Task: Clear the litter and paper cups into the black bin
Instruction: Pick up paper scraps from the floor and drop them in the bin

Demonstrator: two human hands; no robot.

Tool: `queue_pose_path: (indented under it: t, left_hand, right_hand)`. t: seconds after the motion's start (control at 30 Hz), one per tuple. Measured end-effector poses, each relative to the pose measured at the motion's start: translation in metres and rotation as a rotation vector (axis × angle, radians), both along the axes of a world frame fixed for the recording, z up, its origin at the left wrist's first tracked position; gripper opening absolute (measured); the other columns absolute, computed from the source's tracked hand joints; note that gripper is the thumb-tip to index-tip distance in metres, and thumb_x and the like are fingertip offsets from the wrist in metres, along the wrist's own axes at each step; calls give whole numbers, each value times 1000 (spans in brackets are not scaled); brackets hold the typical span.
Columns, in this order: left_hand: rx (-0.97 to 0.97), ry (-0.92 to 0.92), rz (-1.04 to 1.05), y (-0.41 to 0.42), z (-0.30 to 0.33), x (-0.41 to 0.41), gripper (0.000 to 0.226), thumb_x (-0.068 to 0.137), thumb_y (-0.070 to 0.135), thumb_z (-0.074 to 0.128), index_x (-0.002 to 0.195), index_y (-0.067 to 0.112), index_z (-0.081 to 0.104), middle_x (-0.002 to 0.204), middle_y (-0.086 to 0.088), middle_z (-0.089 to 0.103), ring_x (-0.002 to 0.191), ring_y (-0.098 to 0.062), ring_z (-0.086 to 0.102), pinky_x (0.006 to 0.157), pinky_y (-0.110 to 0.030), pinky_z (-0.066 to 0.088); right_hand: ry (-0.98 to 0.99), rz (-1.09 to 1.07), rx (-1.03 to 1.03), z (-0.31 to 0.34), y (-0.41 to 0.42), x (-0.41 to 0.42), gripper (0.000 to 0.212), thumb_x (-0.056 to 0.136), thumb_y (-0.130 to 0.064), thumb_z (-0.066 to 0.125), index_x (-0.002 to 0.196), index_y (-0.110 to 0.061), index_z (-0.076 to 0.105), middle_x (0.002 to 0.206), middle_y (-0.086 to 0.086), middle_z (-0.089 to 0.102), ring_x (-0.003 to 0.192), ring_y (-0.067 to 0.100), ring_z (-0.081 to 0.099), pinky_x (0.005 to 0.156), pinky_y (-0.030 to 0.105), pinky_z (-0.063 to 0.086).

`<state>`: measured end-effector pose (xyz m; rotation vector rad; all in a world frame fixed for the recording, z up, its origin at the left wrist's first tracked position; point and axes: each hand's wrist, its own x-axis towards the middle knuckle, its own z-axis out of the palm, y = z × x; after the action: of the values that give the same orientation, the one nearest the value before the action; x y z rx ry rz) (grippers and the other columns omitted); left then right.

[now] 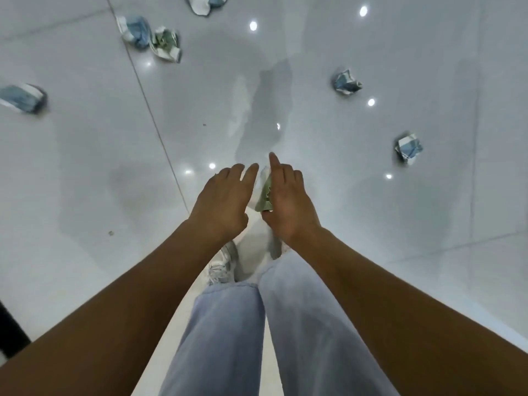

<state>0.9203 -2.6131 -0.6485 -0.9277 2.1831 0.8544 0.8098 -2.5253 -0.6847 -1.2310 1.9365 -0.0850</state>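
Note:
I look straight down at a glossy white tiled floor. My right hand is closed on a crumpled green and white paper cup, thumb under it and forefinger pointing forward. My left hand hovers just left of the cup, fingers apart and holding nothing. Several crumpled cups lie on the floor: blue ones at far left, upper left, top, right and further right. A green one touches the upper-left blue cup.
My legs in pale blue trousers and white shoes stand below the hands. A black object shows at the lower left edge; I cannot tell what it is. Ceiling lights reflect in the tiles.

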Motion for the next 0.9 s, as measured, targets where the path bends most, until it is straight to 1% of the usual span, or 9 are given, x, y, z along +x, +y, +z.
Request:
queue_pose_path:
  t: [0.1,0.2,0.27,0.37,0.43,0.5,0.57,0.7,0.9]
  left_hand:
    - [41,41,-56,-1,47,-13,96,77,8,68,151,12,8,156,-12,17,138,-30,28,106,-33,33]
    - [8,76,-109,-1,91,-28,90,80,3,61,151,9,7,158,-11,11,141,-27,24,106,-28,32]
    - [-29,93,-139,-2,116,-37,82,84,5,58,151,8,10,157,-9,15,136,-23,30,99,-25,37]
    - [-75,108,-177,-4,148,-46,71,84,8,55,147,8,22,142,-5,35,117,-19,42,78,-23,40]
    - [-88,88,-186,-4,168,-50,67,82,9,57,143,9,29,131,-3,41,111,-18,43,74,-24,41]
    - [-108,52,-196,-5,186,-54,66,79,10,60,138,11,32,126,-4,41,109,-19,43,72,-26,40]
    - [-131,20,-216,-5,202,-58,67,76,14,64,135,12,32,123,-4,41,109,-21,43,69,-27,39]
    - [-184,-29,-270,-5,221,-69,71,75,20,65,135,13,29,123,-5,40,110,-22,43,75,-30,44]
    - [-184,-79,-320,5,216,-117,77,76,25,63,140,14,23,124,-5,37,108,-22,43,76,-30,48]
  right_hand:
    - [-46,-17,-35,54,-3,-4,102,71,-10,79,151,-4,15,138,12,41,122,26,39,96,30,41]
    - [-92,-29,-80,104,-5,-10,95,72,-2,73,149,2,18,135,14,43,119,28,41,95,30,41]
    - [-93,-31,-95,132,-8,-15,94,75,-4,71,150,1,15,135,12,43,119,25,40,95,27,40]
    - [-104,-45,-101,169,-10,-20,96,77,-5,70,151,0,10,136,12,42,121,24,38,98,28,38]
    - [-117,-66,-95,189,-9,-24,96,78,-3,68,152,-1,7,135,10,42,122,24,37,95,28,40]
    - [-112,-83,-74,207,-7,-30,99,77,-3,68,152,-5,5,137,8,40,125,22,36,91,27,43]
    - [-78,-107,-44,222,-3,-37,100,77,-7,71,153,-8,5,140,6,37,127,21,34,90,27,43]
    - [44,-198,15,239,12,-65,93,82,-14,71,152,-11,10,143,6,35,129,21,33,95,28,43]
    - [127,-346,117,227,47,-147,77,87,-14,62,150,-9,18,141,8,36,129,23,34,93,30,42]
